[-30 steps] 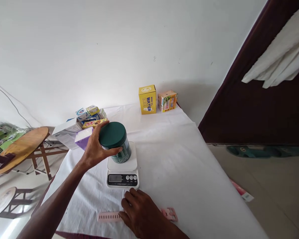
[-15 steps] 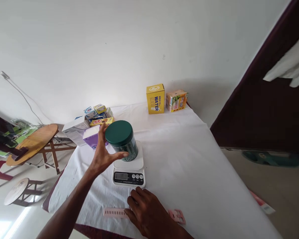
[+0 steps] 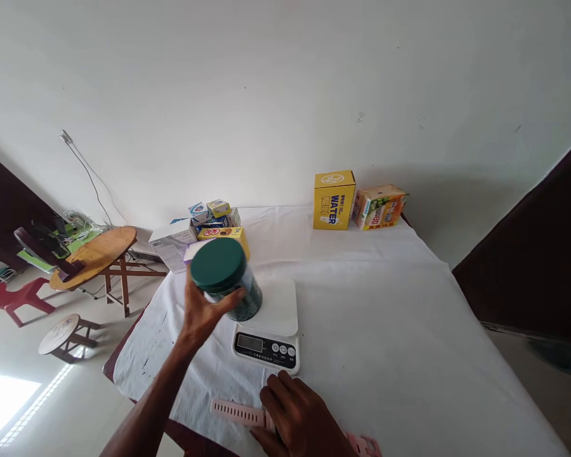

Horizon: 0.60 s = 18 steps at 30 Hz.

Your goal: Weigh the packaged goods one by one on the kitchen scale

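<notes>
My left hand (image 3: pixel 204 314) is wrapped round a jar (image 3: pixel 247 298) with a dark green lid, its thumb across the front. The jar tilts to the left over the left part of a white kitchen scale (image 3: pixel 280 304); whether its base touches the scale I cannot tell. On the scale's front are a small display and several round buttons. Below it my right hand (image 3: pixel 297 412) is curled over the middle of a watch with a pink strap (image 3: pixel 238 411). The strap sticks out on both sides of the hand, and the watch's face is hidden.
Several small boxes (image 3: pixel 219 209) are piled at the table's back left. A yellow box (image 3: pixel 334 200) and an orange box (image 3: pixel 381 207) stand against the wall. White cloth (image 3: pixel 385 317) covers the table. On the left are a round wooden table (image 3: pixel 102 251) and a stool (image 3: pixel 61 333).
My left hand has shifted the jar leftward on the scale and tilted it. The view has swung left, so most things appear farther right. My right hand stays at the watch.
</notes>
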{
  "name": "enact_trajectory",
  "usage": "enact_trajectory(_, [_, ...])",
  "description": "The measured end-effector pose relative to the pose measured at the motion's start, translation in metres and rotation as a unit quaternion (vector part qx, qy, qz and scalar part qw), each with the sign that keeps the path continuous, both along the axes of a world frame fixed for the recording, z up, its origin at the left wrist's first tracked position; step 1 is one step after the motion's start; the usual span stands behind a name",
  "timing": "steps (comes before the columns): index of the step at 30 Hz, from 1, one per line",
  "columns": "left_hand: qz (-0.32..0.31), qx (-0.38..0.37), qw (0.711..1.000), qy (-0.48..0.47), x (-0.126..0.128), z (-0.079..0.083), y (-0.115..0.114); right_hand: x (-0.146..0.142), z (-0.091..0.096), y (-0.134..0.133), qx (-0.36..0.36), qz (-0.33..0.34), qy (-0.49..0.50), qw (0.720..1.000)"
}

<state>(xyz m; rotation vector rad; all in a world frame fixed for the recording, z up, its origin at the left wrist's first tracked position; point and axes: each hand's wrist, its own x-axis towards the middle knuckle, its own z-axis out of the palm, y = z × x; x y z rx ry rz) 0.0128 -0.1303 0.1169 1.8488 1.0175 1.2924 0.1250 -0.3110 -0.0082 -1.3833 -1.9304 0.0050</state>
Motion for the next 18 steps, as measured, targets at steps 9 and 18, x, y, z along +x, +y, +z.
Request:
enact_trajectory(9, [0.290,0.079,0.952,0.053,-0.106,0.003,0.071,-0.002,-0.003,0.004,0.048,-0.019,-0.020,0.998])
enact_trajectory(18, [0.295,0.044,0.953,0.060,-0.101,-0.035,0.127,-0.003,-0.015,0.012,0.102,-0.041,-0.012,0.994])
